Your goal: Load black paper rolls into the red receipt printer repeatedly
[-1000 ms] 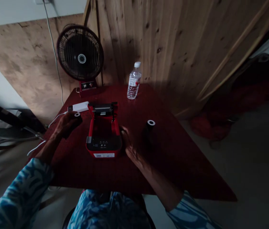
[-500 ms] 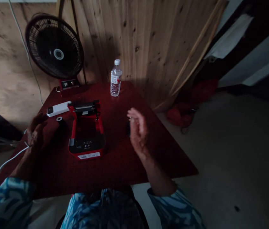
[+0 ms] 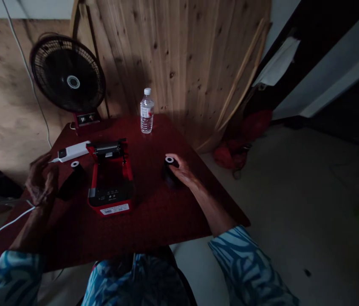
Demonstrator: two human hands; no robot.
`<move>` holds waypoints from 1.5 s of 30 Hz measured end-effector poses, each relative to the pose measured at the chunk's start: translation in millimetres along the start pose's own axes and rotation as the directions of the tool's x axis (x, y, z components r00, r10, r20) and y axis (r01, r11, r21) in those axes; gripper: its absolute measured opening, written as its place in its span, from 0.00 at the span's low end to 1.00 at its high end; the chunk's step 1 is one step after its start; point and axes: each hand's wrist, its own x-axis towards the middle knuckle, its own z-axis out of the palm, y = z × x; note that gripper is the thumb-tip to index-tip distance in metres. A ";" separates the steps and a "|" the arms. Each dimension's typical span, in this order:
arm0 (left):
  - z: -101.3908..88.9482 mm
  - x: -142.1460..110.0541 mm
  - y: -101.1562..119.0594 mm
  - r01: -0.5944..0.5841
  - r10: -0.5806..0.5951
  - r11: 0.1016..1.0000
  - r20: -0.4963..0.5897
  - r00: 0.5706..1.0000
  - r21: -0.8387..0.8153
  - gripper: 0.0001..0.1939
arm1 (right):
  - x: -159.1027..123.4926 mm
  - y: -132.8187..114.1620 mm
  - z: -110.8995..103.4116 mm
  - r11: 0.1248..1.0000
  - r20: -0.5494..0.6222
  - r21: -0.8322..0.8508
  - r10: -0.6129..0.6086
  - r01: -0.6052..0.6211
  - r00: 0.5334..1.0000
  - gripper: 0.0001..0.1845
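Observation:
A red and black printer [image 3: 111,180] with its lid open sits in the middle of the dark red table [image 3: 154,212]. My right hand [image 3: 182,171] is wrapped around a dark roll with a white core [image 3: 169,170] standing to the printer's right. Another dark roll [image 3: 74,172] stands to the printer's left. My left hand [image 3: 40,182] hovers just left of that roll, fingers loosely curled and apart, holding nothing.
A black fan [image 3: 67,76] on a red base stands at the table's back left. A water bottle [image 3: 146,111] stands at the back. A white power strip [image 3: 71,151] with a cable lies behind the left roll. Wooden boards lean against the wall behind.
My left hand set its roll down on the table and drew back. My right hand left the printer's side, rose, then came down onto the right roll. The view swung rightwards.

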 end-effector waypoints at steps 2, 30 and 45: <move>-1.0 -0.4 12.2 0.007 -0.011 0.999 -0.127 0.992 -0.033 0.22 | -4.2 -7.0 -0.7 1.000 -0.014 0.030 -0.002 0.002 1.000 0.18; -12.8 7.5 134.7 0.224 -0.068 0.964 0.687 0.723 -0.140 0.17 | -35.8 -69.8 43.3 0.936 -0.014 0.276 -0.223 0.218 0.975 0.19; 56.3 18.9 106.1 -0.448 -0.078 0.815 0.835 0.544 0.368 0.14 | -31.1 10.5 54.9 0.914 0.086 -0.064 -0.395 0.401 0.915 0.15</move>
